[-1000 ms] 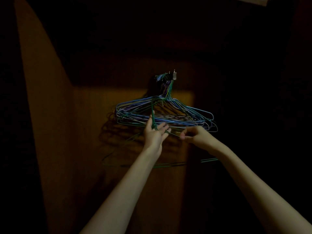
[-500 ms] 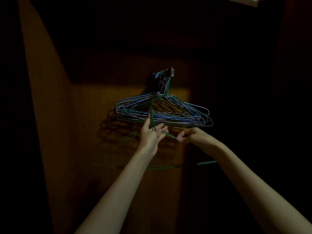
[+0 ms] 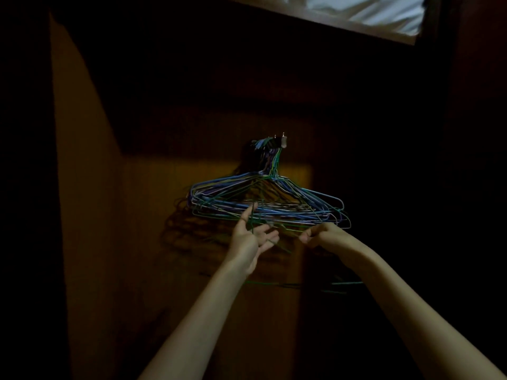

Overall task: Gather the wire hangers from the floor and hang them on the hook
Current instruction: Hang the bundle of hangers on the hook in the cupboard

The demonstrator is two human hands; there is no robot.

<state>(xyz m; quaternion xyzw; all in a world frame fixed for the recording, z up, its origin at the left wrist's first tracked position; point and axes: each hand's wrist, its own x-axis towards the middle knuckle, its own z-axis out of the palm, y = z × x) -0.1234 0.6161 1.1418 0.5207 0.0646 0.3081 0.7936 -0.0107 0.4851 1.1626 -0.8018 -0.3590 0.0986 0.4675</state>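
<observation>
A bundle of several blue, purple and green wire hangers (image 3: 296, 208) hangs from a small metal hook (image 3: 284, 141) on the dim wooden panel. A loose green hanger (image 3: 270, 283) hangs below the bundle, its neck rising past my hands. My left hand (image 3: 251, 238) is just under the bundle with fingers spread, and the green wire crosses its palm between thumb and fingers. My right hand (image 3: 325, 237) pinches the green hanger's sloping shoulder wire. The hanger's lower bar is partly lost in shadow.
The wooden panel (image 3: 142, 242) is lit only in a patch around the hangers; the rest is dark. A side wall (image 3: 76, 160) stands to the left. A pale opening with white cloth (image 3: 370, 12) shows at the top right.
My left hand has loosened from a closed grip on the green hanger's neck to spread fingers. The view has tilted upward, and both hands stay just beneath the hung bundle.
</observation>
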